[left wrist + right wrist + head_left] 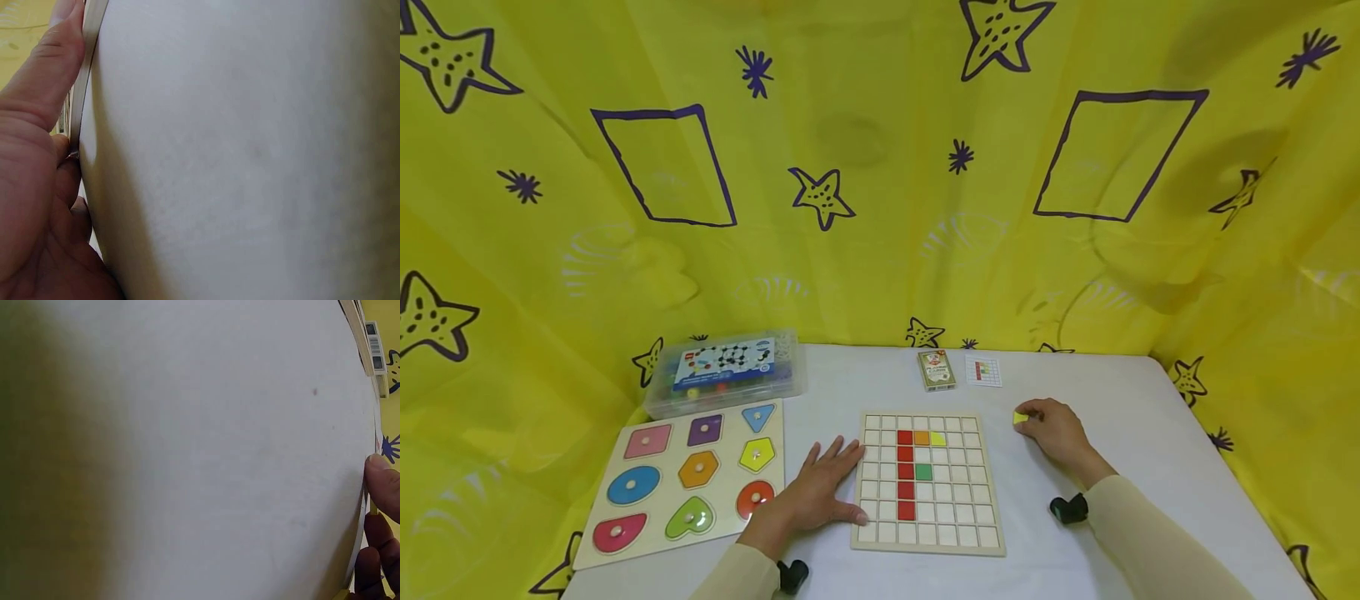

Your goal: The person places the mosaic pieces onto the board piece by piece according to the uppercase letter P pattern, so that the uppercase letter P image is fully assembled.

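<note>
A wooden grid board [928, 549] lies on the table in the head view. Several red tiles [906, 472] form a column on it, with an orange tile [921, 438] and a yellow piece with a curved side [937, 439] beside the top one. A green tile [923, 472] sits right of the column's middle. My left hand [816, 494] is spread, its thumb and fingertips touching the board's left edge. Right of the board, my right hand [1058, 432] pinches another small yellow piece [1020, 417] between thumb and fingers; they partly cover it.
Behind the board are a small card box [936, 371] and a card with a coloured grid pattern [983, 372]. A shape puzzle board [655, 481] lies at the left, a clear plastic case [724, 372] behind it. Yellow curtain [880, 275] encloses the white table [1045, 550].
</note>
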`<state>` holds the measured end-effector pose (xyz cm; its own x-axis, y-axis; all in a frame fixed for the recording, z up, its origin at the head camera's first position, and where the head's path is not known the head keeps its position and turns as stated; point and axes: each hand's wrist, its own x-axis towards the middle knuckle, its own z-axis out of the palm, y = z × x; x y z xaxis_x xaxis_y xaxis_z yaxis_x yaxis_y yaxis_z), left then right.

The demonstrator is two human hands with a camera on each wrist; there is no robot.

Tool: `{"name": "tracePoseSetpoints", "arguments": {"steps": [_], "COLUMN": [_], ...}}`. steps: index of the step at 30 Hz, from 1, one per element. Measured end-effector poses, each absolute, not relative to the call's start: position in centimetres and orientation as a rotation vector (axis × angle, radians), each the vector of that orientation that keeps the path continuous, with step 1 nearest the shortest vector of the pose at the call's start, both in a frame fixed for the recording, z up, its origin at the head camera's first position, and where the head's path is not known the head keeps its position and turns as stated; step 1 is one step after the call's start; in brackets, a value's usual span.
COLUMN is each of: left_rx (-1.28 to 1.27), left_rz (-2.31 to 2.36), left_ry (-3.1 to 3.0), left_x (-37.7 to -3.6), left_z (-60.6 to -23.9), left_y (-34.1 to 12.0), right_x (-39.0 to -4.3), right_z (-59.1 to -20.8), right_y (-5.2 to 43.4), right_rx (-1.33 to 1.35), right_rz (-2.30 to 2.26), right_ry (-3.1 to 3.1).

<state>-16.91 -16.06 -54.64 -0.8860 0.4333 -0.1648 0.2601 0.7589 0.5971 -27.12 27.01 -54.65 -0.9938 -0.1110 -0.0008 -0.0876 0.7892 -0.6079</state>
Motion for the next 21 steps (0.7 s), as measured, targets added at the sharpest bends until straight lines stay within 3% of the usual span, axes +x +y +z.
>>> {"name": "tracePoseSetpoints", "arguments": {"steps": [21], "left_rx": [0.53], "left_rz": [0.85], "left_ry": [2.656], "left_x": [-16.8], "left_z": [-54.5], "left_y": [-16.0], "right_x": [-25.8], "right_z": [-53.7], "right_y": [25.5], "right_rx": [-0.115], "right_rz": [-1.336], "right_ry": [2.813]}}
